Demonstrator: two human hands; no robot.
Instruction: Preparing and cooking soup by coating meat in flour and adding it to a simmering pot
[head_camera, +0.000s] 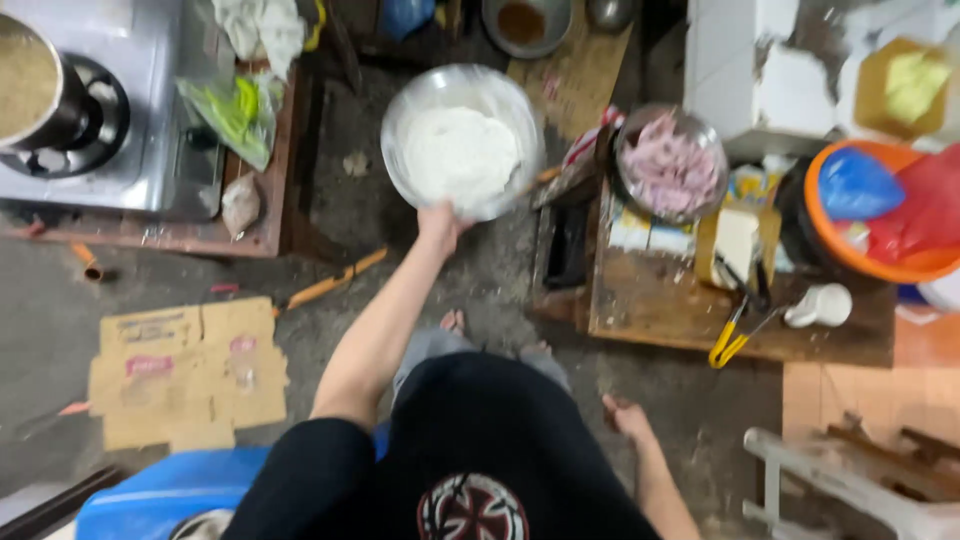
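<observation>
While gripping the steel bowl (462, 140) of white dough, left hand (440, 222); right hand (627, 415) seemingly open, low.

1 head-worn view, steeply downward from above onto floor (480, 270), moderately far.

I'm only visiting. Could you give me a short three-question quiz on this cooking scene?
1. True or false: the left hand has its grip on the rim of the large round metal bowl that holds a white floury mass.
2. What fills the smaller round metal bowl on the low wooden table? A) chopped pinkish pieces B) green leaves C) water
3. Fill in: the right hand holds ____.
Key: 1 true; 2 A; 3 nothing.
</observation>
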